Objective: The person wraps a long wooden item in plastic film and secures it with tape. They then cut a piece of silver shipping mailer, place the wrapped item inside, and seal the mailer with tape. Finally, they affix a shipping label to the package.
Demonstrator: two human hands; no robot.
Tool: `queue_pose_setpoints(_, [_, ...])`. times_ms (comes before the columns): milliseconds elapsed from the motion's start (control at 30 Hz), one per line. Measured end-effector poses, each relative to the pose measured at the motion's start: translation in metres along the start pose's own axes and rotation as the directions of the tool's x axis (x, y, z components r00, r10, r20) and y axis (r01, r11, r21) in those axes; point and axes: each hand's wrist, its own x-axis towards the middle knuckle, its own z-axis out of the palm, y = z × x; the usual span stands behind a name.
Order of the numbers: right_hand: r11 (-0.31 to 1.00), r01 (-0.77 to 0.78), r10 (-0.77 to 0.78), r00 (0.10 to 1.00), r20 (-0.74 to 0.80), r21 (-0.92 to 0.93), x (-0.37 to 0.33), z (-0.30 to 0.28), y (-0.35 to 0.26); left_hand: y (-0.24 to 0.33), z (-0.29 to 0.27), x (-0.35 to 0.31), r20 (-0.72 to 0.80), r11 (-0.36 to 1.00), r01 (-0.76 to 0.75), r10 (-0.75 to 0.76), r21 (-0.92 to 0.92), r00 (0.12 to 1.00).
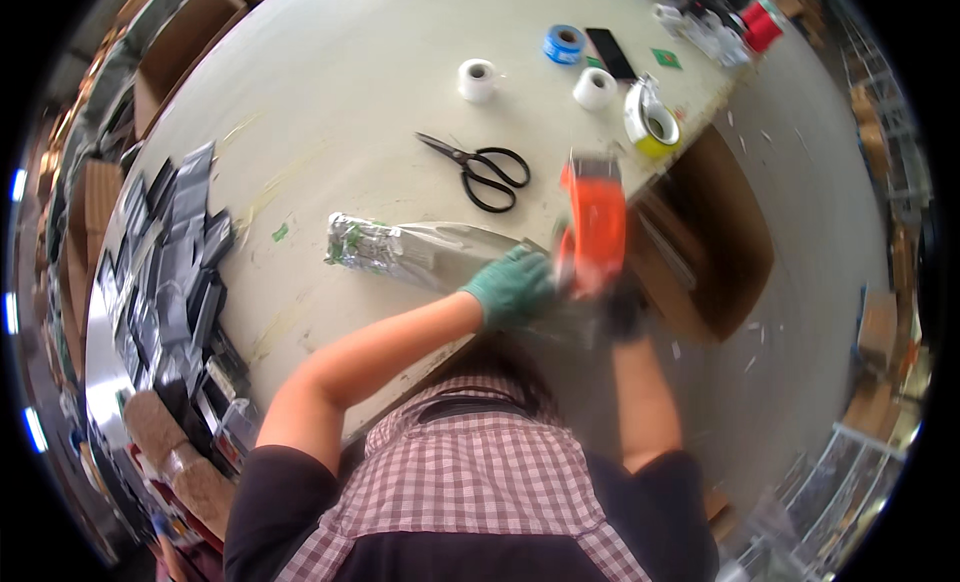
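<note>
A long bundle in clear plastic wrap (385, 252) lies near the table's front edge, its far-left end showing green and silver. My left hand (510, 286), in a green glove, is closed on the bundle's right part. My right hand (624, 310), in a dark glove and smeared by motion, grips an orange tape dispenser (598, 222). The dispenser stands upright just right of my left hand, over the end of the bundle. Whether it touches the plastic is hard to make out. Black-handled scissors (482, 174) lie with blades parted beyond the bundle.
White tape rolls (477, 81), a blue roll (564, 45), a black phone (610, 55) and a yellow-and-white tape roll (652, 122) sit at the back right. Grey strips (175, 272) pile up at the left. An open cardboard box (715, 242) stands beyond the table's right edge.
</note>
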Motion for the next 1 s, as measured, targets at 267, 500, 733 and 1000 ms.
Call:
queue_pose_setpoints(267, [0.978,-0.073,0.055,0.994,-0.095,-0.196,-0.026,-0.011,0.005,0.001,-0.015,0.009,0.117,0.992,-0.009,0.024,-0.126,0.993])
queue_pose_setpoints(500, [0.194,0.076,-0.259,0.965,0.024,-0.978,0.170,-0.039,0.048,0.030,-0.008,0.014,0.140,0.988,0.108,-0.122,0.107,0.983])
queue_pose_setpoints(733, [0.221,-0.498,-0.341,0.766,-0.545,-0.839,0.262,-0.167,-0.007,0.043,-0.012,0.015,0.009,0.988,0.149,-0.149,0.030,0.989])
queue_pose_setpoints(1000, [0.620,-0.215,-0.316,0.812,-0.491,-0.755,0.189,-0.167,0.001,0.023,-0.021,0.017,0.111,0.997,0.024,-0.016,-0.078,0.994])
